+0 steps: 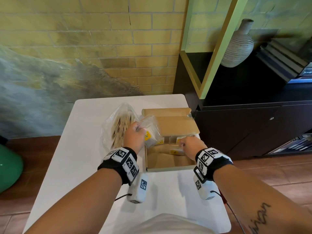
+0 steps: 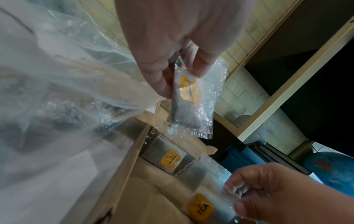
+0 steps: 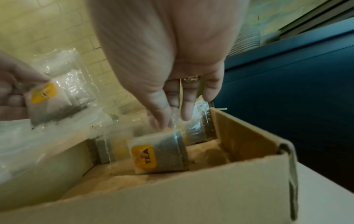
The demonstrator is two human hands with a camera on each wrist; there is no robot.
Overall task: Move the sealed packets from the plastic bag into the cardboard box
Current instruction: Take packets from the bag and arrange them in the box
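My left hand (image 1: 137,126) pinches a clear sealed tea packet (image 2: 195,97) with a yellow label by its top edge, just over the left wall of the cardboard box (image 1: 168,168). The crinkled plastic bag (image 1: 118,125), with more packets inside, lies to the left of the box. Inside the box, my right hand (image 1: 181,144) pinches the top film of another packet (image 3: 159,153) marked TEA, which stands on the box floor. More packets (image 2: 168,159) stand against the box's far end.
The box and bag sit on a white table (image 1: 84,166), with the box lid (image 1: 175,125) folded back. A dark cabinet (image 1: 244,132) with a ribbed vase (image 1: 238,46) stands to the right. A green object (image 1: 8,168) sits on the floor at left.
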